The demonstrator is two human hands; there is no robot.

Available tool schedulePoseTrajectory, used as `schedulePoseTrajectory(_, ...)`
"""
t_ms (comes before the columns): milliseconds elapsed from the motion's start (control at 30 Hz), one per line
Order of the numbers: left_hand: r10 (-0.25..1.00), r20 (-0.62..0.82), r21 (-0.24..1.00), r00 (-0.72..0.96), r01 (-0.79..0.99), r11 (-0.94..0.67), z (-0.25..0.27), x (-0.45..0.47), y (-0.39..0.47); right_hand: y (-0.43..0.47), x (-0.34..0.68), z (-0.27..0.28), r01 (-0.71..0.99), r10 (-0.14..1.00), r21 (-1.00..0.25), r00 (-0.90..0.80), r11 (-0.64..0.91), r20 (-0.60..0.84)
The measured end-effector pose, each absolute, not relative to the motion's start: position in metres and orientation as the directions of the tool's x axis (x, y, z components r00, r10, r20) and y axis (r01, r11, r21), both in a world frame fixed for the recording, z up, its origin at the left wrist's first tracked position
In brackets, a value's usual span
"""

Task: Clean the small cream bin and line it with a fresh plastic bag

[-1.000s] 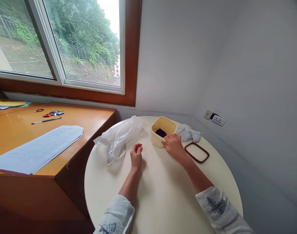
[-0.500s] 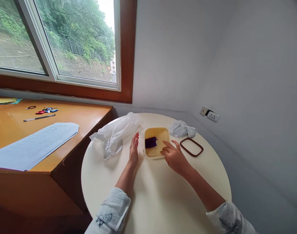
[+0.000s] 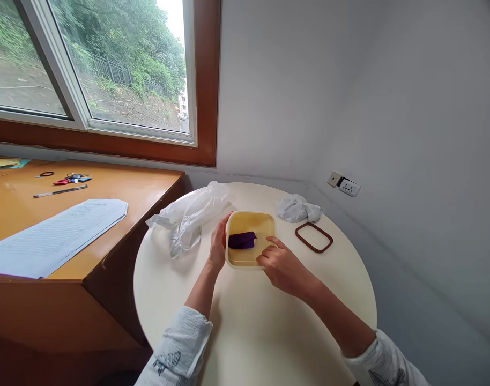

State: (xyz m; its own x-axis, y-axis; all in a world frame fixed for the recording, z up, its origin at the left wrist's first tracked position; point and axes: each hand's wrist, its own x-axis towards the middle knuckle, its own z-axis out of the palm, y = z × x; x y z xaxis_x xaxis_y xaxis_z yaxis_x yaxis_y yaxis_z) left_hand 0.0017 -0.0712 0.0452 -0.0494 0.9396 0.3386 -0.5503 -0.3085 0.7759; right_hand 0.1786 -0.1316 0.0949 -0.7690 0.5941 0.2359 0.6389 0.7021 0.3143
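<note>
A pale yellow plastic container (image 3: 261, 228), open at the top, is between my hands over the round table. Inside it, toward the left wall, lies a dark purple piece (image 3: 242, 239) that looks like folded cloth. My left hand (image 3: 218, 242) is pressed along the container's left side, its thumb up by the rim. At the front right corner, my right hand (image 3: 283, 262) grips the wall, with fingers bent over the rim and inside. To the right, apart from the hand, a brown rounded rectangular ring (image 3: 314, 237) rests flat.
A crumpled clear plastic bag (image 3: 199, 214) lies at the left of the white round table (image 3: 253, 332), and a smaller crumpled bag (image 3: 298, 208) at the back right. Left of it stands a wooden desk (image 3: 156, 187) with papers (image 3: 64, 233), a pen (image 3: 60, 191) and keys (image 3: 73, 179).
My left hand has closed in on the container's left side. The container has shifted slightly left and tilted toward me. My right hand's fingers have curled over its front right corner.
</note>
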Motion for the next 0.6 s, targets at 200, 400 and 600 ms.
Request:
schedulePoseTrajectory(200,0.920,0.380,0.880,0.095,-0.343,-0.328,0.058,-0.007,-0.081,-0.130,0.178,0.097,0.656,0.620,0.260,-0.754,0.708,0.215)
schedulePoseTrajectory(400,0.918,0.389,0.920,0.073,-0.088,-0.382,0.078,-0.009,-0.089,-0.137,0.181,0.100,0.663,0.628,0.218,-0.748,0.716,0.213)
schedulePoseTrajectory(600,0.872,0.439,0.895,0.218,-0.022,-0.445,0.101,-0.002,-0.099,-0.154,0.191,0.105,0.637,0.602,0.137,-0.766,0.759,0.225)
